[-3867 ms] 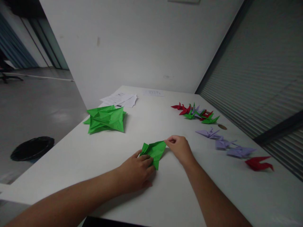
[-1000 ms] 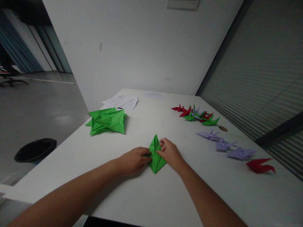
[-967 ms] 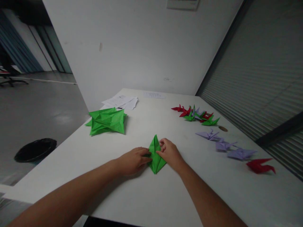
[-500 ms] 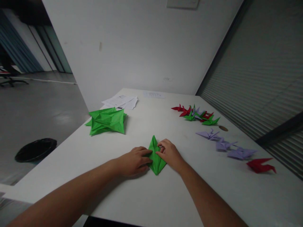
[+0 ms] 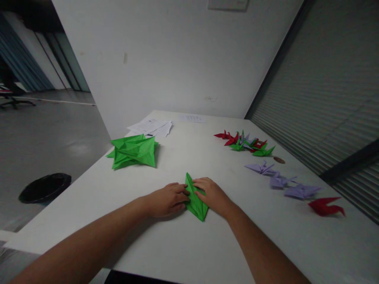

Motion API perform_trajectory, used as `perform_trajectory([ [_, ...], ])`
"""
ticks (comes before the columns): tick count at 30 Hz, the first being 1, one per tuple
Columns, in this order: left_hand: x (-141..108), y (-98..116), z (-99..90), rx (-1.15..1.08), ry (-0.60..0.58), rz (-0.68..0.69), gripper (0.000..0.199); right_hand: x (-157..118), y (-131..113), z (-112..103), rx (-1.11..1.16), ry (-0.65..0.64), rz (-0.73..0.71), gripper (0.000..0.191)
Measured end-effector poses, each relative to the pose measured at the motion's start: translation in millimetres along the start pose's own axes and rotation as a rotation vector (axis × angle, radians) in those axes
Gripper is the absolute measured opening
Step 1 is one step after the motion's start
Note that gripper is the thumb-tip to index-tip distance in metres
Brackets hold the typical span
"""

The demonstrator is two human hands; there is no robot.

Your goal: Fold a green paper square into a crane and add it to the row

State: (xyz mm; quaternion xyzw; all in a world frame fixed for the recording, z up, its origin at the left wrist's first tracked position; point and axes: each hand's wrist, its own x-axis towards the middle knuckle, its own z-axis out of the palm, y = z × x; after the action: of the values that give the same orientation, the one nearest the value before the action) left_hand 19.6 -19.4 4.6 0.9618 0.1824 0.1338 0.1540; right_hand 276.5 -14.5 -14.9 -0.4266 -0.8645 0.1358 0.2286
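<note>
A green folded paper [image 5: 196, 204], shaped like a long diamond, lies on the white table between my hands, its top point leaning left. My left hand [image 5: 168, 200] rests palm down, its slightly spread fingertips on the paper's left edge. From the right, my right hand [image 5: 213, 196] lies over the paper's upper right side, fingers extended and thumb apart, pressing on its surface. Neither hand is wrapped round anything.
Creased green papers [image 5: 134, 152] are stacked at the left, with printed sheets [image 5: 151, 126] behind. Red, green and purple cranes [image 5: 244, 142] cluster at the back right; purple cranes [image 5: 301, 191] and a red one [image 5: 327, 207] line the right. A bin [image 5: 44, 188] stands left of the table.
The green paper has turned slightly, its top point moving left and its bottom point right. My right hand's fingers have gone from bent to flatter over the paper.
</note>
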Motion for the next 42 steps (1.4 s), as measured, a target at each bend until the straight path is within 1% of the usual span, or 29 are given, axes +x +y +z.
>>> perform_trajectory([
  [4,1,-2,-1.2,-0.034,0.029,0.035,0.029,0,-2,-2,0.004,-0.014,-0.032,0.035],
  [7,0,-6,3.6,-0.039,0.081,0.008,0.038,0,-1,-2,-0.008,-0.019,-0.064,0.034],
  [9,0,-9,7.4,-0.017,0.102,-0.004,0.038,0,0,-2,-0.010,-0.028,-0.081,0.034],
  [13,-1,-15,11.5,0.088,0.088,-0.013,0.037,0,-2,-4,-0.023,-0.052,-0.076,0.033],
  [20,-3,-21,14.0,0.176,0.022,-0.101,0.044,0,-5,-6,-0.028,-0.063,-0.051,0.031],
  [24,-4,-22,13.1,0.174,0.007,-0.090,0.048,0,-3,-2,-0.026,-0.062,-0.057,0.041],
  [27,-5,-20,10.2,0.165,-0.006,-0.081,0.048,-3,-4,1,-0.047,-0.097,-0.029,0.052],
  [29,-5,-19,8.2,0.155,-0.015,-0.076,0.048,-5,-6,2,-0.060,-0.134,0.001,0.056],
  [36,-6,-18,5.7,0.116,-0.009,-0.048,0.045,-9,-10,-4,-0.053,-0.235,0.006,0.065],
  [39,-7,-17,4.8,0.114,-0.019,-0.041,0.044,-9,-10,-7,-0.061,-0.276,0.027,0.066],
  [42,-6,-12,3.5,0.135,0.007,-0.018,0.043,-9,-9,-7,-0.062,-0.302,0.021,0.065],
])
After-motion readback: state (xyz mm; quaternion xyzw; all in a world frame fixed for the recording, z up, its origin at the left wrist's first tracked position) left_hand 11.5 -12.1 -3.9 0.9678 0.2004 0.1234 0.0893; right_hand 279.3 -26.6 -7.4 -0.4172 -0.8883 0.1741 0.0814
